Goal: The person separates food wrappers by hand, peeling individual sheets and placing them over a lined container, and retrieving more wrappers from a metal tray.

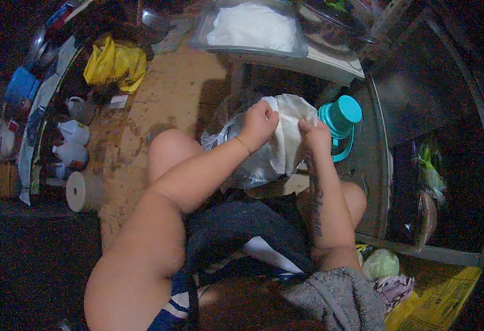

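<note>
The left hand and right hand each pinched a thin, limp, creased white sheet spread between them, with crinkled clear plastic beneath the grip, a smooth, round teal bucket just right, and a rectangular translucent tub beyond.

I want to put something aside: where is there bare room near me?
The brown floor between the yellow bag and your left knee looks bare. Crowded: jugs and a roll to its left; left grip, right grip, white sheet, clear plastic bag and turquoise bucket to its right.
</note>
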Tool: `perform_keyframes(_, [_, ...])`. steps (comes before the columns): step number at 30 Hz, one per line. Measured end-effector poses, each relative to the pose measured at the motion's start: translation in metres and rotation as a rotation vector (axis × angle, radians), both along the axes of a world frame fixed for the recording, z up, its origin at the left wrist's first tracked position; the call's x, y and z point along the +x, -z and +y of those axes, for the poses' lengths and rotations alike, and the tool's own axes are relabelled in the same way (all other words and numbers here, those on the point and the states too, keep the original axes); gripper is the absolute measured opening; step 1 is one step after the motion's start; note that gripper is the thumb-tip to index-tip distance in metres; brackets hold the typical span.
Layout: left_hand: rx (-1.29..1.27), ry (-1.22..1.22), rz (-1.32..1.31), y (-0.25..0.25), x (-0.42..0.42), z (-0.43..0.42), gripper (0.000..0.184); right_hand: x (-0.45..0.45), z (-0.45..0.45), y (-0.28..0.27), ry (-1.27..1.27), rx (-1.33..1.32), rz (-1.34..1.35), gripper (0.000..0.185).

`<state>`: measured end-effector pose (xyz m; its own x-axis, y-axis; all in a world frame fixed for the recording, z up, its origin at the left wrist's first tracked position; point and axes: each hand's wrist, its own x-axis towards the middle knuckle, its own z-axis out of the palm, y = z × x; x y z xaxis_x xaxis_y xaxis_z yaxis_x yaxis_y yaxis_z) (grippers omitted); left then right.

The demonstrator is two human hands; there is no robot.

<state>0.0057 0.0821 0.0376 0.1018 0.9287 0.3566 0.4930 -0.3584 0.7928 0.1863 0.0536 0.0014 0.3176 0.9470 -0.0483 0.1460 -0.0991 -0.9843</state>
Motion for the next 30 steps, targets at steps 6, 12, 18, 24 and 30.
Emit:
perform_keyframes(6, [0.033,-0.055,-0.023,0.005,0.001,0.003,0.018,0.020,0.020,0.057,0.114,0.049,-0.073,0.032])
perform_keyframes(12, [0.052,-0.095,-0.015,0.003,-0.001,0.002,0.017,0.023,0.018,0.050,0.248,0.147,-0.076,0.037])
perform_keyframes(18, [0.052,-0.144,-0.021,-0.004,-0.004,-0.005,0.016,0.039,0.021,0.050,0.245,-0.109,-0.465,0.035])
perform_keyframes(24, [0.073,-0.142,-0.041,-0.001,-0.008,-0.005,0.015,0.056,0.025,0.060,0.326,-0.139,-0.249,0.031])
perform_keyframes(30, [0.069,-0.202,0.031,-0.007,-0.015,-0.010,0.015,0.082,0.023,0.050,0.307,-0.255,-0.421,0.030])
